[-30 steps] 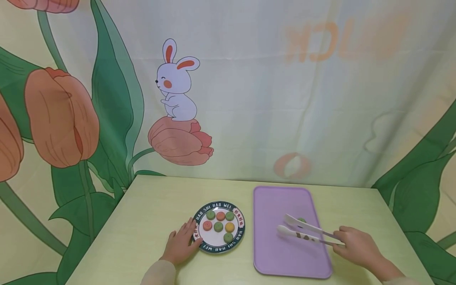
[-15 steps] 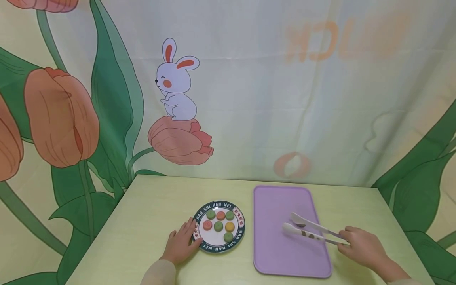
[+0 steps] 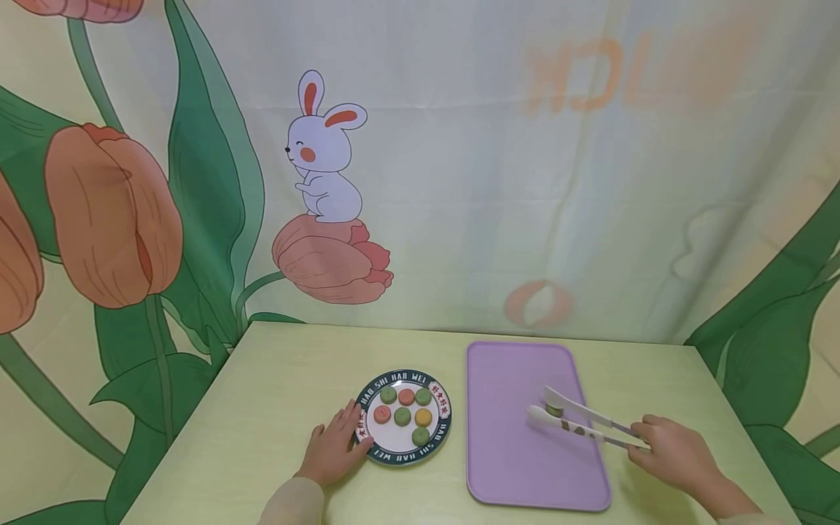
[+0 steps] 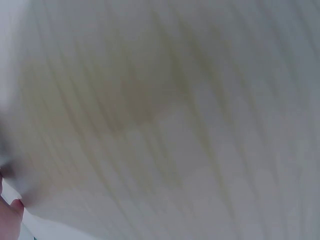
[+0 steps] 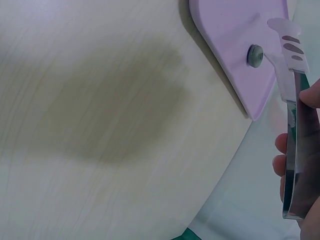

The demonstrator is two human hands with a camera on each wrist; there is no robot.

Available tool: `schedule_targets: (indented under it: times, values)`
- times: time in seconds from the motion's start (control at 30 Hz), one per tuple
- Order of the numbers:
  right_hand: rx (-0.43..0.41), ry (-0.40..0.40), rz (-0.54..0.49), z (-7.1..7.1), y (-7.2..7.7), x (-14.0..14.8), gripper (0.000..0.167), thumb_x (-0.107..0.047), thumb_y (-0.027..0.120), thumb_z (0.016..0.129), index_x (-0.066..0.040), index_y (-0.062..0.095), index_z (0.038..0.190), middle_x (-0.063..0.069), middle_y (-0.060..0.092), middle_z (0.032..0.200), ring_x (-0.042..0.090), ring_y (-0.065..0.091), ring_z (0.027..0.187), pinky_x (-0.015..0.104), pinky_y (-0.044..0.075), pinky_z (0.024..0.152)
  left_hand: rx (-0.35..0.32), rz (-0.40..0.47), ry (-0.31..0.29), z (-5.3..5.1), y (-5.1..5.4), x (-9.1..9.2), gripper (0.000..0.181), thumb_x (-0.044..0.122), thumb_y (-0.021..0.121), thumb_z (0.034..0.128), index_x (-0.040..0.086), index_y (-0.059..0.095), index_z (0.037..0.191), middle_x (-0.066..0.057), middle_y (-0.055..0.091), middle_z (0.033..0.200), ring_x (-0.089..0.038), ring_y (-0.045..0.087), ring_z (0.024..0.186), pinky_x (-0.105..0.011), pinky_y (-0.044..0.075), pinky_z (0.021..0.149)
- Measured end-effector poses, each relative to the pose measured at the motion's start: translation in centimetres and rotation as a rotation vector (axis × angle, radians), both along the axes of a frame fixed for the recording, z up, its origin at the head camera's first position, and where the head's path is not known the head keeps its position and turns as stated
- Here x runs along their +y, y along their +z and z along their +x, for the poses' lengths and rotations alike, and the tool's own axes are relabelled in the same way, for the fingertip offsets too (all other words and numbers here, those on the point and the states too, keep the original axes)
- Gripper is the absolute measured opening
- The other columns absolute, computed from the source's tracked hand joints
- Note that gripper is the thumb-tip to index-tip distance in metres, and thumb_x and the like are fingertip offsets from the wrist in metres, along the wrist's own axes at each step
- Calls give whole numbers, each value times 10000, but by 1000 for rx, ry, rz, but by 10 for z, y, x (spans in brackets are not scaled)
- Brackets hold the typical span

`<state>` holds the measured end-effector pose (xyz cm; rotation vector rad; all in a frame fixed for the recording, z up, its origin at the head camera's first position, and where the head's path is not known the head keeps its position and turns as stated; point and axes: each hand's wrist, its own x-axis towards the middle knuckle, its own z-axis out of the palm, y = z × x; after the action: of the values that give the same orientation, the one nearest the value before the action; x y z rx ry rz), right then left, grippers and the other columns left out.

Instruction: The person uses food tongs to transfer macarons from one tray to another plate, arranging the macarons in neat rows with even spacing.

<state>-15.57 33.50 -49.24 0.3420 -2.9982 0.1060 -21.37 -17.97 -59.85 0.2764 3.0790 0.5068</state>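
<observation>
In the head view, my right hand (image 3: 676, 452) grips metal tongs (image 3: 577, 430) with white tips, one spotted. Their tips reach over a purple tray (image 3: 512, 467). A small round green piece, like a biscuit or macaron (image 3: 554, 410), sits between the tips; whether both touch it, I cannot tell. In the right wrist view that green piece (image 5: 255, 56) is close to the tong tips (image 5: 284, 25). My left hand (image 3: 335, 448) rests, fingers extended, on the rim of a round plate (image 3: 390, 441) bearing several green, pink and yellow pieces (image 3: 423, 418).
Plate and tray stand side by side on a pale wooden table (image 3: 262, 394). Behind its back edge hangs a cloth (image 3: 453, 219) printed with tulips and a rabbit. The left wrist view shows mostly blurred table surface (image 4: 150, 150).
My right hand and the tongs have shifted right across the tray, and the tips now stand on either side of the green piece. The left hand and the plate look the same.
</observation>
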Motion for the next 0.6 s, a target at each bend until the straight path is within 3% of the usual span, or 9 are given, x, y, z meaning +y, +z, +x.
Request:
schedule_targets:
  times: [0.6]
  values:
    - [29,-15,19,-3,-4,5,143,-274,646,698,-139,613,735,-80,428,607,61,343,523,225,288,408,1,-11,4,-2,-4,-1,714,560,409,844,130,269,1397,-41,230,1467,-287,283,1314,-589,209,1011]
